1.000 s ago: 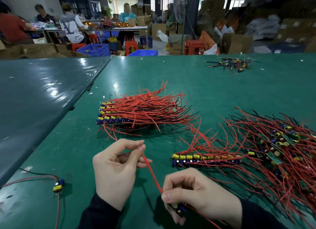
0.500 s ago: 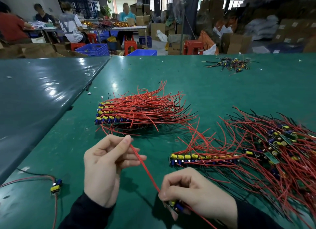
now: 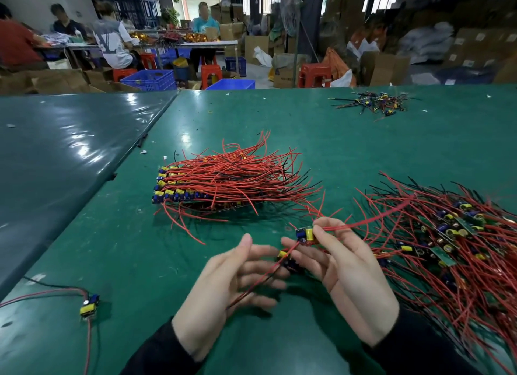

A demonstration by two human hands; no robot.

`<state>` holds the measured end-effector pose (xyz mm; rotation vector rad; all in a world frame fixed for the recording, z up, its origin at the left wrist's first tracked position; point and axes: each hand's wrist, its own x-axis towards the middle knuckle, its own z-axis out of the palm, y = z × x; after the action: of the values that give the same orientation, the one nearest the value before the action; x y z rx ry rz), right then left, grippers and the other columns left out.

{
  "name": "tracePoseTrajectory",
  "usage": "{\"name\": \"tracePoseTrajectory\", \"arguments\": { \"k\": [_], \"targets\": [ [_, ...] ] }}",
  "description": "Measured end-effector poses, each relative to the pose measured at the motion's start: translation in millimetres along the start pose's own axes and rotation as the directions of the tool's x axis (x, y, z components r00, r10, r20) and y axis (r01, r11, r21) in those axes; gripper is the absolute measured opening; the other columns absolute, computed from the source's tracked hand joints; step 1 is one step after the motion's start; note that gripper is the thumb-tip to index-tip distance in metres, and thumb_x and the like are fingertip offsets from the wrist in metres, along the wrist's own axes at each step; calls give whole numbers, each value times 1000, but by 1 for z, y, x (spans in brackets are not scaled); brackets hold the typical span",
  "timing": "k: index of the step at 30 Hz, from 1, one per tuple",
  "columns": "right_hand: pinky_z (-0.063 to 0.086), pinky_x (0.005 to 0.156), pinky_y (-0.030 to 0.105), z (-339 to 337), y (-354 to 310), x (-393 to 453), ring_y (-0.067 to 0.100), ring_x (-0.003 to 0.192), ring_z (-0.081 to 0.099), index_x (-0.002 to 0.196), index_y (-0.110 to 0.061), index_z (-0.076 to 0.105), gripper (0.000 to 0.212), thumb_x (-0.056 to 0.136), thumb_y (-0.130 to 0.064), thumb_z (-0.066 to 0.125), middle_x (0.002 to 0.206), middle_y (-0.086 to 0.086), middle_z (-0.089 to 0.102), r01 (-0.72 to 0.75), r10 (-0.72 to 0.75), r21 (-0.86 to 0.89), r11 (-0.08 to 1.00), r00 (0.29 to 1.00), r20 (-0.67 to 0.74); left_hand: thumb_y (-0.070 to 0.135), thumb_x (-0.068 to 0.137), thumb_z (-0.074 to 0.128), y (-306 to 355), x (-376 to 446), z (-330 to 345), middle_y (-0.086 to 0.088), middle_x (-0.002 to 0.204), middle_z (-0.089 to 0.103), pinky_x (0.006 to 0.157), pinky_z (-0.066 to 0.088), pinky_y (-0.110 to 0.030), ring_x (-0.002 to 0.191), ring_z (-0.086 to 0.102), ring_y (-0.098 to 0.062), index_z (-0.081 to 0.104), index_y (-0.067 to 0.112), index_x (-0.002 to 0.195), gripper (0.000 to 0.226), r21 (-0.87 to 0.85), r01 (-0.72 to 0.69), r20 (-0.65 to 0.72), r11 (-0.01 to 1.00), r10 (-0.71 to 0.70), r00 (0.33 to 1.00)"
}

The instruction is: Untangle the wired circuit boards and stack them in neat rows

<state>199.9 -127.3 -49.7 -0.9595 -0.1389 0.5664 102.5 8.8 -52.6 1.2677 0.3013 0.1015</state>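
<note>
1. A person sits at a green table point(image 3: 363, 139) with both hands lifted just above it, working on small wired circuit boards.
2. The right hand point(image 3: 352, 274) pinches one circuit board point(image 3: 305, 234) between thumb and fingertip. The board carries a yellow part and a blue part, and its red wires trail away toward the tangled pile point(image 3: 453, 240), which lies just to the right of that hand. Held up this way, the board looks to be getting drawn clear of the tangle.
3. The left hand point(image 3: 223, 282) is loosely spread, fingers nearly straight, gripping nothing that I can make out. A red and black wire pair point(image 3: 260, 279) runs across its fingers, seemingly being smoothed straight so the board will lie flat.
4. Behind the hands, partly hidden, a row of boards point(image 3: 285, 258) lies on the table; I judge the held board belongs there.
5. Beyond the hands, toward the table's middle, sits the finished stack point(image 3: 218, 184): boards lined up along its left edge, wires all sweeping right, so the rows stay neat.
6. One lone board point(image 3: 89, 304) lies well to the left of the hands, near the table's front edge. A small heap of scraps point(image 3: 375, 103) lies near the far edge.
7. Beyond the table, blue crates point(image 3: 148, 79) and cardboard boxes point(image 3: 282, 72) stand on the floor; their contents cannot be seen.
</note>
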Motion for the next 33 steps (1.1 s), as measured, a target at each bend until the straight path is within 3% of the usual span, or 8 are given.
{"name": "tracePoseTrajectory", "arguments": {
  "k": [3,8,11,15,19,22,27,33],
  "targets": [
    [58,59,27,1,3,-1,36,83,71,92,-12,52,6,89,-7,52,79,12,58,-3,3,12,1000,1000,26,42,73,72,4,0,-6,-17,66,64,51,50,-26,58,63,-27,70,4,95,43,39,119,172,992,-124,977],
    [56,58,25,4,-2,-7,27,73,71,83,-14,72,15,74,-15,60,79,15,67,37,-24,-105,994,992,123,39,64,81,12,-1,-23,-6,51,55,39,43,-19,41,55,-17,74,5,85,40,-24,178,201,984,-169,965],
    [56,61,23,3,-2,-7,28,78,72,81,-8,75,17,73,-13,61,84,15,72,99,-89,-90,991,990,111,48,48,89,20,2,-33,-11,62,66,40,50,-24,49,64,-21,73,-1,98,72,-312,258,241,914,-186,953],
    [55,64,21,2,1,-8,27,86,72,81,-11,75,17,65,-14,70,88,14,73,207,-200,-69,976,975,95,24,41,92,20,2,-34,-21,91,72,50,58,-29,74,72,-28,70,-9,100,71,-673,201,178,712,-108,978],
    [55,66,22,2,8,-10,22,80,72,81,-16,72,18,63,-16,75,84,10,74,324,-309,-188,927,945,102,0,52,59,8,-2,-13,-23,90,71,47,56,-27,69,72,-27,73,-8,90,41,-456,234,138,859,-191,972],
    [51,66,17,1,14,-10,10,69,65,77,-14,69,17,67,-7,80,78,1,69,463,-426,-324,825,886,182,16,63,69,-2,0,5,-17,90,73,50,53,-23,69,71,-19,77,8,87,27,-179,-20,-62,984,9,998],
    [46,69,13,-2,23,-12,11,75,62,70,-19,68,18,70,-3,76,83,-3,63,654,-554,-427,624,756,349,22,59,69,-4,2,7,-14,85,74,48,50,-19,67,71,-15,78,7,75,24,-92,-199,-258,976,170,951],
    [53,72,22,-7,20,-7,19,79,69,86,-22,66,30,74,5,72,87,3,69,499,-332,-522,691,861,384,24,64,69,1,1,-3,-14,80,73,47,49,-19,68,71,-19,76,6,73,21,46,-343,-371,938,335,866]
  ]
}}
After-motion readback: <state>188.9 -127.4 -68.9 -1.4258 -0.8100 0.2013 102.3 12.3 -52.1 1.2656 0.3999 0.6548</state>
